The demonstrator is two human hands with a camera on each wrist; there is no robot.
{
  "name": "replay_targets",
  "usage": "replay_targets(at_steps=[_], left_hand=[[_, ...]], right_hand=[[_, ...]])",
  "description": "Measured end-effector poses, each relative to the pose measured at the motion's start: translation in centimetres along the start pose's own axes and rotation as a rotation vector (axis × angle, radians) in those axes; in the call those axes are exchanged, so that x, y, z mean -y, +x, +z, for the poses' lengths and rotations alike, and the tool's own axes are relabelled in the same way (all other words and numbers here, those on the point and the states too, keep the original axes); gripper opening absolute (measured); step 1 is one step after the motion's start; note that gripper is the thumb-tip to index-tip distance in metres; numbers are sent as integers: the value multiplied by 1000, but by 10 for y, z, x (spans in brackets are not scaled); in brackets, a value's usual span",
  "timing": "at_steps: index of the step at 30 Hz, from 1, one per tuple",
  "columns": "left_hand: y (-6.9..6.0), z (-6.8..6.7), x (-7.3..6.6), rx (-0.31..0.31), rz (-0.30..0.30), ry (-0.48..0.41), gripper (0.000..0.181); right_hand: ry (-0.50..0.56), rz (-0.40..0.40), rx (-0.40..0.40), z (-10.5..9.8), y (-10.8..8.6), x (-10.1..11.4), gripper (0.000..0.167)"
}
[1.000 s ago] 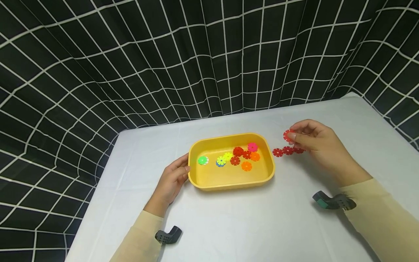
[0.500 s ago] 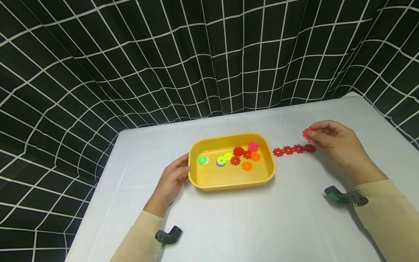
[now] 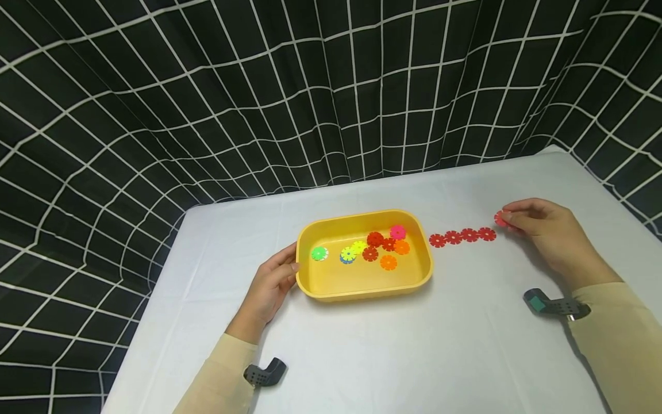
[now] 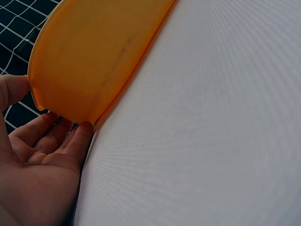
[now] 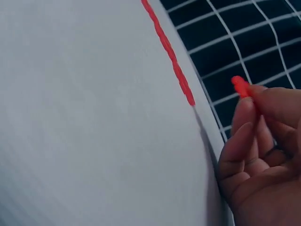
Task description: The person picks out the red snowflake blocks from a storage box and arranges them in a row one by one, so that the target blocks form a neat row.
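Observation:
My right hand point(image 3: 550, 233) pinches a red notched plastic disc point(image 3: 500, 218) between thumb and fingers, a little above the table. In the right wrist view the same disc point(image 5: 241, 86) shows edge-on at the fingertips. Just left of that hand lies a row of several red notched discs point(image 3: 462, 236), placed edge to edge. My left hand point(image 3: 270, 287) holds the left end of a yellow plastic tray point(image 3: 362, 294), thumb at the rim and fingers against the outer wall. The left wrist view shows that grip on the tray point(image 4: 103, 56) from close by.
Inside the tray lie loose notched discs: green point(image 3: 319, 253), yellow point(image 3: 347, 253), orange point(image 3: 388, 263), pink point(image 3: 397, 232) and several red point(image 3: 370, 253). A white cloth point(image 3: 393, 356) covers the table. Behind it hangs a black curtain point(image 3: 331, 86) with white grid lines.
My right hand has moved right with its red disc, from above the row to past its right end, and is slightly lower. The whole row is now uncovered. The left hand and tray stay put.

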State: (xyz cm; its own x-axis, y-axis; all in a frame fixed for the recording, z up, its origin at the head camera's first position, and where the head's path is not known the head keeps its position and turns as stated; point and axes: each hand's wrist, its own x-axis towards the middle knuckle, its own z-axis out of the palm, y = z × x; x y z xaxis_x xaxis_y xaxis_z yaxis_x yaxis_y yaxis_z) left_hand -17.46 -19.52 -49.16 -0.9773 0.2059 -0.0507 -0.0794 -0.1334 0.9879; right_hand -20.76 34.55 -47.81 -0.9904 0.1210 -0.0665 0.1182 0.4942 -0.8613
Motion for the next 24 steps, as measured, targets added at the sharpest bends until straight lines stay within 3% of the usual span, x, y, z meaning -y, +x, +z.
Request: replay_targets(at_steps=[9,16,24], left_hand=[[-1,0,0,-8,-9,1,56],[-1,0,0,-10,-7,10,55],[-2,1,-2,-10,-12,15,55]], right_hand=[[-152,26,7,-9,2,-12,60],[-248,-37,48,-8,4,-12,47],[-292,-67,35,-4,3,-9,38]])
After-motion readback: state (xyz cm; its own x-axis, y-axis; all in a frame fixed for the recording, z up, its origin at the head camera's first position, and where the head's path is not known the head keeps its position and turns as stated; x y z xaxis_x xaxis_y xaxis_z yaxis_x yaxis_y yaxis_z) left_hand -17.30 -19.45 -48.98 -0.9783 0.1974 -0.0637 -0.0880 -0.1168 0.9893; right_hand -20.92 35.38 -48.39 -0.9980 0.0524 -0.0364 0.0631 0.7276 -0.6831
